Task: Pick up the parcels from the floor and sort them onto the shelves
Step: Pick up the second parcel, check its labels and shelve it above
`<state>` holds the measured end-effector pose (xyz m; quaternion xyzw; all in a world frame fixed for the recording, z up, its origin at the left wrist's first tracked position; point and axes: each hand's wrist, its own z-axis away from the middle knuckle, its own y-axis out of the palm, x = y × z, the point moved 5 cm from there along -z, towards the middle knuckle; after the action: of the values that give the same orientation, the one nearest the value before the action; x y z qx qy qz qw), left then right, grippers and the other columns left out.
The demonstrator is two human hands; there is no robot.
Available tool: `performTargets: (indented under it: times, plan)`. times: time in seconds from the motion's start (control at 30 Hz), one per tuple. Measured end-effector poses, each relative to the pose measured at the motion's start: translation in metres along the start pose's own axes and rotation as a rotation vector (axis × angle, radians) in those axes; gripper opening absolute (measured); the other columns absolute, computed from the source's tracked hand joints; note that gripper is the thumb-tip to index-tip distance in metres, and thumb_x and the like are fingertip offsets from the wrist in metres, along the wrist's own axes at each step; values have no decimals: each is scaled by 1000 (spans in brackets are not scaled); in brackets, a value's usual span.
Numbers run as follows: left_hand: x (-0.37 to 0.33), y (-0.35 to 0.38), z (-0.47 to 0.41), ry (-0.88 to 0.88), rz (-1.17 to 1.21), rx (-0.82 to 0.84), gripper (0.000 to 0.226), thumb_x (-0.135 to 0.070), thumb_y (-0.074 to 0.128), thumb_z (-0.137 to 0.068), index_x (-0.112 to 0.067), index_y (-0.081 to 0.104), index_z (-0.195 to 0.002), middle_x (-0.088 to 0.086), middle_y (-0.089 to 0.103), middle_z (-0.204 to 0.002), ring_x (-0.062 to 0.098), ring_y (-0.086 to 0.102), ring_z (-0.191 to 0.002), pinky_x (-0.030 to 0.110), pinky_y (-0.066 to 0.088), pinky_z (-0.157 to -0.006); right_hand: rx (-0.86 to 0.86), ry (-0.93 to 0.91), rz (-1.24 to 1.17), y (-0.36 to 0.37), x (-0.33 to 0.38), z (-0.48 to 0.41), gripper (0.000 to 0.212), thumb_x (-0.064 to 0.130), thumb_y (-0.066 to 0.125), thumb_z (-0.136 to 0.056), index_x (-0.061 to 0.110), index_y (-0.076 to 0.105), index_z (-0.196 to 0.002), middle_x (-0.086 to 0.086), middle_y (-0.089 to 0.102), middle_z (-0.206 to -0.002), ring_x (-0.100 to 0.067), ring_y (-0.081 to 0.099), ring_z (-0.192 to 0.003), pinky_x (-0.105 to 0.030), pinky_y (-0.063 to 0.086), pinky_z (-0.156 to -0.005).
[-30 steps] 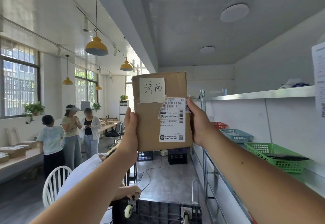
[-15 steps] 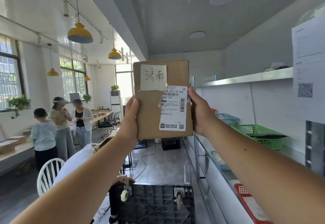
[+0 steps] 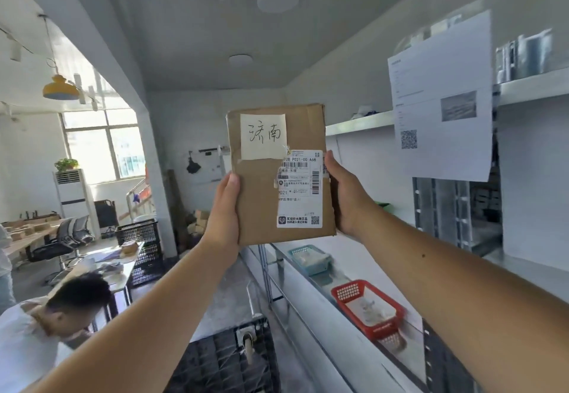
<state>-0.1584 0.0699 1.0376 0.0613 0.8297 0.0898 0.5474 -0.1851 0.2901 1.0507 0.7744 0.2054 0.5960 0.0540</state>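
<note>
**A:** Cardboard parcel first: where is it, and how is it held?

**B:** It is up in the air in front of the shelving, upright, with its printed face toward the wearer. The left hand grips its left edge and the right hand its right edge. The thumbs are at the front and the fingers curl out of sight behind.

**A:** What makes this step go well?

**B:** Reading before moving, I'd say. The handwritten note near the top and the shipping label below it are almost wholly uncovered. Keep the thumbs on the edges and hold the parcel level while the destination is read.

**A:** And then where does it go?

**B:** I can't tell which bin matches the note. On the lower shelf the red basket is nearer and the teal basket sits farther along, each with something pale inside. The upper shelf runs beyond, behind the parcel.

**A:** Any handling advice?

**B:** The parcel looks flat and light, so two hands are plenty. Carry it over the chosen basket before letting go with either hand. Then lay it in flat rather than dropping it, so the basket isn't knocked along the shelf.
</note>
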Motion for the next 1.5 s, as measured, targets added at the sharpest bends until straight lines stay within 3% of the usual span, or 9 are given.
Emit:
performTargets:
  times: [0.1, 0.2, 0.3, 0.47, 0.63, 0.87, 1.1, 1.37, 1.5]
  plan:
    - [11, 16, -1, 0, 25, 107, 101, -89, 64, -68, -31, 55, -150, 7, 72, -139, 34, 70, -126, 52, 61, -92, -53, -21, 14, -12, 5, 22, 62, 76, 49, -93, 33, 77, -128, -7, 78, -131, -33, 73, -124, -57, 50, -114]
    - [24, 41, 3, -34, 62, 223, 125, -99, 64, -58, -34, 41, -162, 6, 61, -153, 32, 67, -131, 59, 57, -104, -148, -37, 12, -34, 8, 51, 61, 75, 52, -91, 34, 76, -129, -6, 78, -132, -33, 73, -124, -58, 52, -111]
    - [38, 75, 18, -36, 86, 337, 126, -101, 62, -55, -47, 29, -164, -1, 52, -162, 29, 63, -136, 61, 53, -109, -249, -61, 24, -63, 12, 89, 63, 75, 62, -82, 33, 77, -126, -7, 80, -128, -33, 76, -118, -54, 58, -101]
    - [58, 150, 62, -85, 215, 515, 126, -93, 70, -58, -44, 25, -166, 6, 49, -164, 38, 59, -140, 68, 49, -110, -400, -118, 66, -108, 40, 165, 80, 71, 69, -75, 27, 69, -141, -14, 74, -138, -40, 68, -129, -64, 45, -116]
    - [58, 221, 109, -95, 287, 632, 107, -78, 59, -74, -38, 25, -167, 5, 51, -163, 36, 57, -142, 65, 46, -115, -539, -165, 154, -146, 80, 243, 65, 69, 52, -97, 24, 70, -140, -13, 75, -136, -37, 72, -126, -60, 51, -112]
    - [49, 310, 195, -144, 335, 781, 132, -92, 77, -54, -33, 35, -164, 5, 62, -153, 31, 65, -134, 63, 53, -108, -674, -191, 191, -189, 125, 364, 58, 69, 47, -98, 29, 75, -131, -9, 76, -137, -33, 72, -126, -55, 55, -108]
    - [32, 400, 303, -168, 395, 881, 99, -75, 65, -76, -43, 33, -164, -2, 62, -153, 26, 66, -133, 61, 53, -109, -887, -225, 229, -227, 168, 511, 56, 70, 50, -98, 34, 74, -133, -6, 76, -137, -36, 70, -128, -61, 49, -115]
    - [12, 483, 431, -262, 501, 1057, 100, -77, 65, -76, -40, 33, -164, -3, 61, -155, 26, 64, -136, 62, 51, -110, -974, -284, 256, -241, 212, 658, 61, 73, 49, -96, 30, 80, -127, -10, 76, -136, -35, 74, -122, -54, 60, -100]
    - [2, 518, 484, -292, 513, 1148, 119, -90, 75, -61, -42, 35, -162, -6, 62, -153, 25, 67, -133, 62, 54, -107, -1056, -330, 244, -241, 228, 721, 62, 73, 49, -96, 28, 82, -123, -10, 76, -136, -34, 74, -123, -49, 65, -91]
